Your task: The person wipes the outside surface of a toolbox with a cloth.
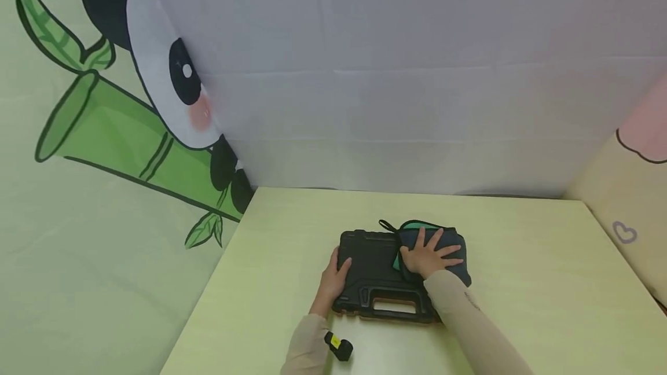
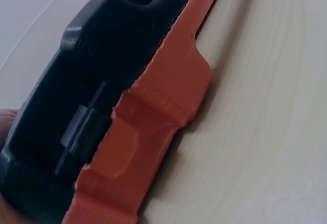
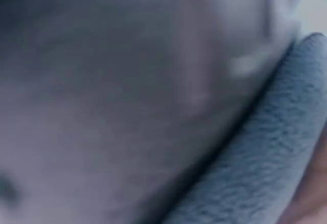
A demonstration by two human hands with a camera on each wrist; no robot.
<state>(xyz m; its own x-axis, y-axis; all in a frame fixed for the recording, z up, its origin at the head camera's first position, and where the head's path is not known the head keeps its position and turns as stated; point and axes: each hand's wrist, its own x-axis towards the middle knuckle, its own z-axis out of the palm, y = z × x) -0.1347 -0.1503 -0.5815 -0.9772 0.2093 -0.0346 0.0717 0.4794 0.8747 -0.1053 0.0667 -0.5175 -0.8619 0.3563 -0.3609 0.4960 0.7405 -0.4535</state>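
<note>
A black plastic carrying case (image 1: 365, 265) with a handle lies on the table, its handle side toward me. In the left wrist view, its lower half (image 2: 153, 91) is orange. My left hand (image 1: 333, 279) grips the left edge, thumb on top. Over the right part of the case lies a dark blue zip pouch (image 1: 461, 274) with green showing at its edges. My right hand (image 1: 424, 256) rests on the pouch with fingers spread. The right wrist view is blurred; a blue-grey textured strip (image 3: 255, 142) and some skin show there.
The pale yellow table (image 1: 542, 282) meets a whitish cloth backdrop (image 1: 396, 103) at the back. A panda-and-bamboo printed wall (image 1: 120, 126) stands at the left. A small black device (image 1: 339, 346) with a yellow label sits at my left wrist.
</note>
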